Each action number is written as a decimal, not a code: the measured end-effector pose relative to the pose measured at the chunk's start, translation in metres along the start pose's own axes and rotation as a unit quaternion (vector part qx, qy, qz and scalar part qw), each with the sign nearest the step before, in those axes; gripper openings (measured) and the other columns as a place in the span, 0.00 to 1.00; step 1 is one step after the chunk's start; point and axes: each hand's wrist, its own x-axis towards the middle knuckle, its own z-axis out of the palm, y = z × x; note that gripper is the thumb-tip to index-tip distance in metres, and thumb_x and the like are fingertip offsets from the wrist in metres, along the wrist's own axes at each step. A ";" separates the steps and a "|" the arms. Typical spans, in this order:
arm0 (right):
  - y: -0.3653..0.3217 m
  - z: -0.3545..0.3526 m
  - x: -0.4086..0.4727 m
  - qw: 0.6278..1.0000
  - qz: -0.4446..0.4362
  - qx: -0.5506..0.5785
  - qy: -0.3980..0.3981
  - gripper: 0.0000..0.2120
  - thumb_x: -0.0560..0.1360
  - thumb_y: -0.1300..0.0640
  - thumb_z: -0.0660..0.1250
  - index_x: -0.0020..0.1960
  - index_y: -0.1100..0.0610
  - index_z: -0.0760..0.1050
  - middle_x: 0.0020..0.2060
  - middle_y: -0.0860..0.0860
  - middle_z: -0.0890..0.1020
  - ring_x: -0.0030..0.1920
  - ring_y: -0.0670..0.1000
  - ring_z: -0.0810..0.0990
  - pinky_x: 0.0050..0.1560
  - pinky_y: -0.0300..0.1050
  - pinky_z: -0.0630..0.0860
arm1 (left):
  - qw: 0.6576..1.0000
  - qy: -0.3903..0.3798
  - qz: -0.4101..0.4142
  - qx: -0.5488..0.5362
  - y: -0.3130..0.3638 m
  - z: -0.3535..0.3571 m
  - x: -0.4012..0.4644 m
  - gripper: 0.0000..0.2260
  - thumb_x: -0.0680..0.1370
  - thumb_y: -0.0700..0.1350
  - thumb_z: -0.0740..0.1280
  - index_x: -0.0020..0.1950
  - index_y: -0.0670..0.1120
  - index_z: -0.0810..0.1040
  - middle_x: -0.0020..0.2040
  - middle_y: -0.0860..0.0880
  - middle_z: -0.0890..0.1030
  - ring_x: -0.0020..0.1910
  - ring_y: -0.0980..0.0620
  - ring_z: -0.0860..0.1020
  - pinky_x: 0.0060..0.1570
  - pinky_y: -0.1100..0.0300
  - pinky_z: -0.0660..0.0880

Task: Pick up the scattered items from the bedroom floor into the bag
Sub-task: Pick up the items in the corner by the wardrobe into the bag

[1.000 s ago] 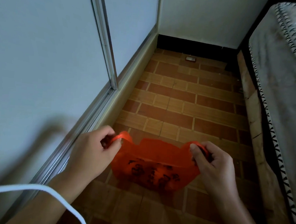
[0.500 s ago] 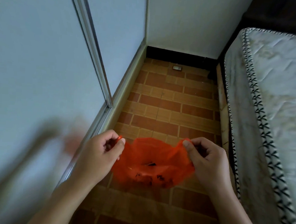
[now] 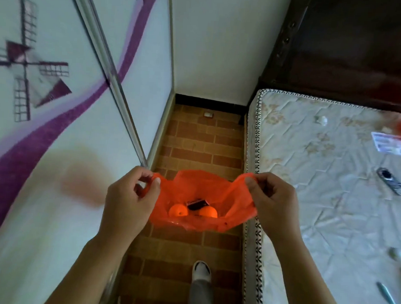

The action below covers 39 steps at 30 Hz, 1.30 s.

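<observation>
At frame centre, the thin orange bag [image 3: 199, 198] hangs limp and light, best held at its handles: left hand [image 3: 128, 201] and right hand [image 3: 274, 203] fingers pinch them, spreading the mouth.

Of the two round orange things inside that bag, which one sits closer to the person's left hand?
The round orange ball on the left side of the orange plastic bag, nearer the left hand; the other orange ball lies past the small dark box.

Head view, forward-down, near the floor [image 3: 195, 146]
</observation>
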 end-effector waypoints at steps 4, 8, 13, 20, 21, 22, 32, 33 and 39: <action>-0.067 -0.052 -0.020 0.999 -0.001 0.024 0.024 0.06 0.79 0.57 0.73 0.44 0.51 0.84 0.29 0.40 0.81 0.30 0.42 0.77 0.31 0.31 0.70 | 1.000 0.027 0.013 -0.001 0.073 -0.046 -0.015 0.10 0.79 0.57 0.65 0.52 0.51 0.79 0.43 0.53 0.84 0.39 0.53 0.84 0.42 0.53 0.85; -0.110 -0.087 -0.034 0.999 -0.008 0.037 0.031 0.06 0.80 0.58 0.72 0.44 0.52 0.84 0.29 0.43 0.80 0.29 0.42 0.75 0.30 0.33 0.70 | 0.998 0.057 0.032 -0.008 0.119 -0.071 -0.019 0.05 0.80 0.51 0.68 0.51 0.51 0.79 0.41 0.54 0.83 0.38 0.54 0.84 0.41 0.53 0.85; -0.131 -0.116 -0.037 0.998 -0.011 0.040 0.045 0.06 0.79 0.57 0.73 0.43 0.51 0.85 0.30 0.50 0.82 0.29 0.43 0.76 0.31 0.38 0.73 | 0.997 0.067 0.040 -0.013 0.154 -0.078 -0.010 0.02 0.81 0.45 0.71 0.50 0.47 0.81 0.41 0.52 0.84 0.41 0.52 0.84 0.42 0.55 0.83; -0.129 -0.142 -0.005 0.997 0.008 0.066 0.034 0.07 0.80 0.57 0.73 0.43 0.51 0.85 0.32 0.53 0.83 0.31 0.53 0.81 0.32 0.48 0.79 | 0.997 0.068 0.040 -0.004 0.185 -0.052 0.014 0.02 0.80 0.43 0.71 0.48 0.49 0.80 0.40 0.55 0.83 0.38 0.58 0.83 0.40 0.69 0.78; -0.129 -0.144 0.002 0.997 0.010 0.069 0.024 0.07 0.80 0.58 0.73 0.43 0.52 0.85 0.32 0.54 0.83 0.32 0.56 0.82 0.33 0.52 0.80 | 0.997 0.067 0.032 -0.005 0.187 -0.047 0.018 0.02 0.80 0.43 0.72 0.48 0.49 0.80 0.40 0.56 0.83 0.40 0.59 0.83 0.40 0.72 0.77; -0.131 -0.145 0.011 0.997 0.007 0.071 0.018 0.07 0.80 0.58 0.72 0.43 0.52 0.84 0.31 0.53 0.83 0.32 0.57 0.82 0.33 0.55 0.81 | 0.997 0.068 0.026 -0.005 0.191 -0.043 0.024 0.03 0.80 0.43 0.72 0.48 0.50 0.80 0.40 0.57 0.83 0.42 0.62 0.83 0.39 0.73 0.77; -0.144 -0.162 0.106 0.998 -0.036 0.053 0.015 0.06 0.80 0.56 0.73 0.44 0.51 0.84 0.30 0.49 0.82 0.31 0.50 0.81 0.32 0.44 0.77 | 0.996 0.090 0.023 0.020 0.222 -0.021 0.091 0.02 0.80 0.44 0.73 0.48 0.49 0.82 0.40 0.56 0.84 0.40 0.58 0.83 0.41 0.66 0.78; -0.146 -0.163 0.114 0.997 -0.039 0.056 0.018 0.06 0.80 0.56 0.73 0.44 0.51 0.84 0.31 0.49 0.83 0.31 0.49 0.81 0.31 0.43 0.77 | 0.995 0.093 0.023 0.023 0.223 -0.020 0.097 0.02 0.79 0.44 0.74 0.48 0.49 0.82 0.40 0.56 0.84 0.41 0.58 0.83 0.41 0.67 0.77; -0.156 -0.160 0.164 0.996 -0.048 0.072 0.036 0.06 0.80 0.57 0.72 0.45 0.52 0.84 0.31 0.52 0.83 0.29 0.49 0.78 0.30 0.40 0.73 | 0.993 0.107 0.031 0.030 0.220 -0.011 0.149 0.03 0.78 0.46 0.75 0.49 0.50 0.82 0.40 0.58 0.83 0.41 0.60 0.83 0.40 0.68 0.76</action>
